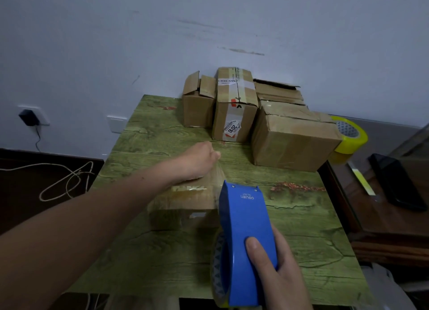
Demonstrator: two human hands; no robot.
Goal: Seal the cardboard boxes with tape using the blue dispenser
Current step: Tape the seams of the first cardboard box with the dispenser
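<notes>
Right hand (278, 270) gripping blue dispenser (243, 221), left hand (199, 161) holding box (185, 200)

Left hand (197, 161): fingertips drop behind the far edge of the near cardboard box (185, 200), grip unreadable. That box is blurred, its print illegible, and its right end is hidden by the blue dispenser (243, 228). Right hand (278, 275): fingers behind the dispenser, wrist cut off by the bottom edge. Yellow tape roll (352, 138) half hidden behind the large box (292, 138).

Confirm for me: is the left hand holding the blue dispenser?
No, the right hand grips the blue dispenser, while the left hand rests on the small cardboard box in front of it.
</notes>
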